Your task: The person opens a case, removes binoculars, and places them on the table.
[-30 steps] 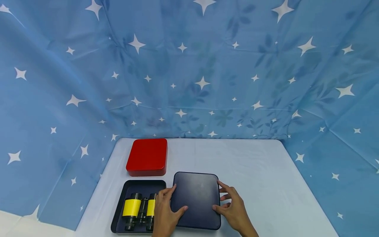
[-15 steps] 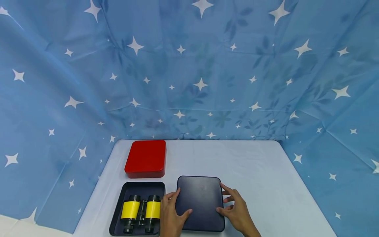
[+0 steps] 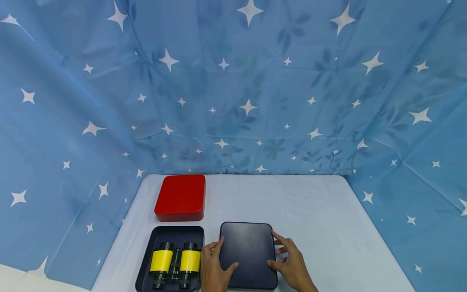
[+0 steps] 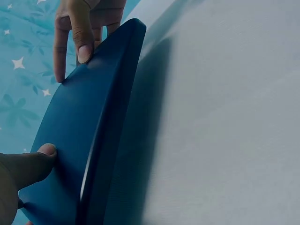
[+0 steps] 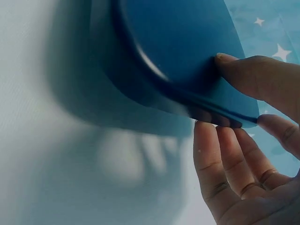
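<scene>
Head view: bottom edge crops the black tray point(image 3: 177, 234) and both forearms point(image 3: 305, 283) | Left wrist view: left hand point(image 4: 21, 172) mostly out of frame, dark lid point(image 4: 84, 126)'s lower end cut off | Right wrist view: lid's upper part cropped, underside hidden, shadow point(image 5: 70, 98) blurred

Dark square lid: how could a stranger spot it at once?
At the front of the white table, find the left hand and right hand. Between them they hold the dark square lid: dark unlike the red box, flat-topped unlike the open tray with binoculars.
</scene>
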The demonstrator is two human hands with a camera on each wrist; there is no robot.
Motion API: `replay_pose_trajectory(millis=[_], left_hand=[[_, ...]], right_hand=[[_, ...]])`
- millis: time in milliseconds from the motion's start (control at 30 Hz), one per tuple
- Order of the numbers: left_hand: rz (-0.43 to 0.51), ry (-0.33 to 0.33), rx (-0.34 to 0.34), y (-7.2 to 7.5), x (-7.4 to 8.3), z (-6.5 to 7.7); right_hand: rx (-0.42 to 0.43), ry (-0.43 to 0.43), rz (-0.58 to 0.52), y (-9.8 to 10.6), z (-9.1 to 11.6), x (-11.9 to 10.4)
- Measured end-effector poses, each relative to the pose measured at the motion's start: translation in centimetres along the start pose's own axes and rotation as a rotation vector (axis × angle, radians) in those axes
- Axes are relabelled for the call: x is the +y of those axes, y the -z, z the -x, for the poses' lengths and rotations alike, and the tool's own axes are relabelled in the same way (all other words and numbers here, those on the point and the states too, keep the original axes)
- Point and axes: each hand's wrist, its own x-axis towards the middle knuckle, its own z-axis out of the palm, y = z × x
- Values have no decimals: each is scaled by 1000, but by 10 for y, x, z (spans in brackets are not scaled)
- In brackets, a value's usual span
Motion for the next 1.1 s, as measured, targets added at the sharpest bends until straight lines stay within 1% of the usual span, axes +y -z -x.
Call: replay_pose_trajectory(millis=[200,367,467,733,867,1000,1100], left_hand=[[-8,-16,-10,-7,-6,2],[7,-8,-47,-12,-12,6],[22,-3,-57,-14,-14,7],[7,-5,-52,-20,-17,7],[11,-18,-49,-21,-19,6],[20,-17,-62,-21,-19,4],[20,-17,-55,-22,-19,3]], right_hand=[[10,-2,-2,-4,2,9],[1,2,14,-7,4,17],[0,8,23,-8,5,20],[7,32,41,-12,6,28],[10,36,49,-15,5,28],[20,26,61,-16,5,25],[34,26,67,-16,5,23]])
